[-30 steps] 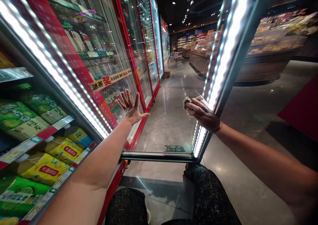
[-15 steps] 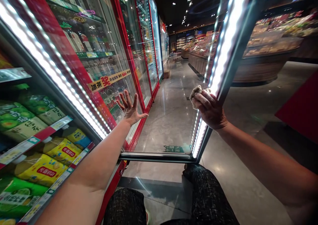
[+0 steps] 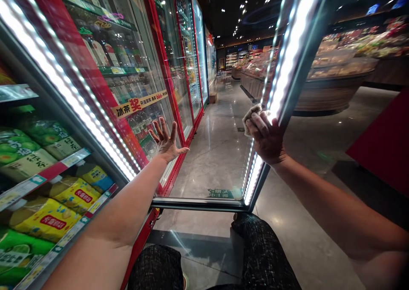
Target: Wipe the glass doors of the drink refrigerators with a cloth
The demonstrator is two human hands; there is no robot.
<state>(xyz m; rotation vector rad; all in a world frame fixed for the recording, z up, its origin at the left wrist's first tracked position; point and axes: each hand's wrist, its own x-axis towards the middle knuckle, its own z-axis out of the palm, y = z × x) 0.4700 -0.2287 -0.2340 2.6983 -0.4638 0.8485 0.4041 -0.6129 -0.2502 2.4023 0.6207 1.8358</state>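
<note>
An opened glass cooler door (image 3: 204, 203) stands in front of me, with a lit LED strip (image 3: 292, 47) along its right edge. My left hand (image 3: 166, 144) is spread wide against the glass, fingers apart and holding nothing. In my right hand (image 3: 267, 137) is a crumpled greyish cloth (image 3: 252, 118), pressed to the glass beside the bright strip at the door's right edge. The fingers lie over the cloth and hide part of it.
To the left, cooler shelves (image 3: 44, 177) hold bottled drinks with yellow and green labels. Red-framed coolers (image 3: 166, 64) line the aisle ahead. A wood-sided display counter (image 3: 332, 89) and a red panel (image 3: 383, 140) stand at the right. My knees (image 3: 265, 251) are below the door.
My right hand turns slightly, fingers pointing more upward, staying by the lit strip with the cloth. My left hand stays spread on the glass. The view shifts a little.
</note>
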